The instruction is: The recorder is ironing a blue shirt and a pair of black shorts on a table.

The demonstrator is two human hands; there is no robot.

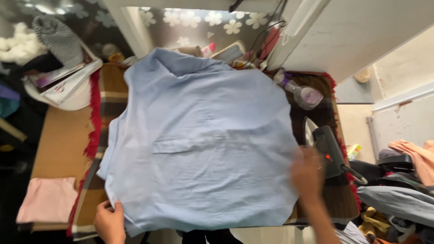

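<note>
Shirt [199,144] spread flat on blanket [106,90]. Left hand [110,221] pinching shirt hem. Right hand [308,175] blurred beside iron [327,149]; grip cannot be told.

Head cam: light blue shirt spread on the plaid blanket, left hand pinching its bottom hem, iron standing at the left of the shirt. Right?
Not quite. The head view shows the dark clothes iron at the right of the light blue shirt, beside the blurred right hand. The rest holds: the shirt lies spread on the brown plaid blanket, and the left hand pinches its bottom hem.
</note>
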